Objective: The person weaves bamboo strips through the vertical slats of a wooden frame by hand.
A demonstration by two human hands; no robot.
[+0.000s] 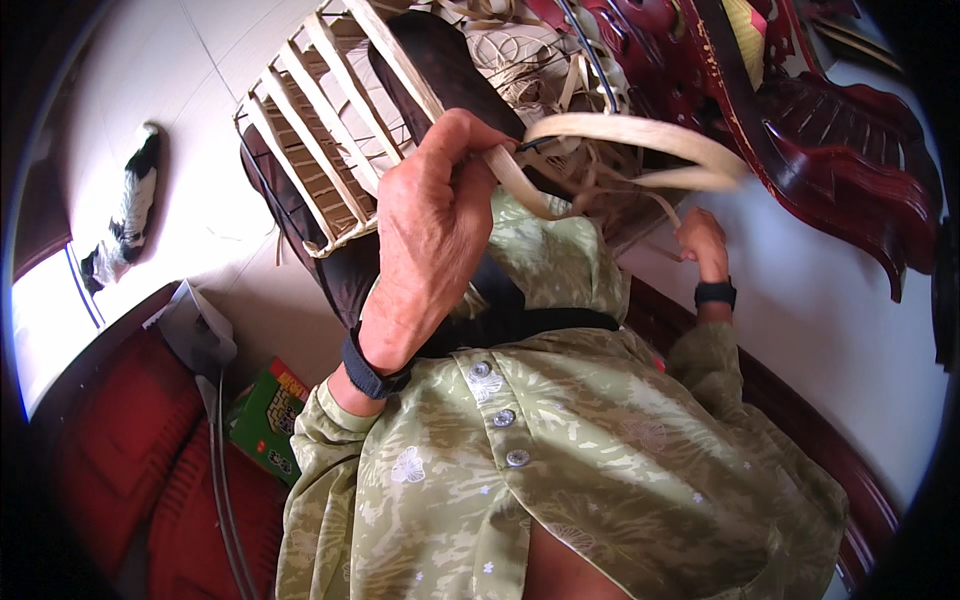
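Basket frame (320, 150), pale strips, sides woven only in part, propped on lap. Left hand (430, 215) pinches 1 flat strip (620, 135) beside it; right hand (702, 240) closed on the strip's lower end.

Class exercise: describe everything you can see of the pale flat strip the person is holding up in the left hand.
The strip is a pale cream, flat, thin band that looks like split bamboo or cane. The left hand pinches one end between thumb and fingers, raised above the lap. From there it bends in a loop and sweeps right, blurred toward its far end. It runs toward the half-woven basket of like strips. The right hand sits lower, beside thinner strands.
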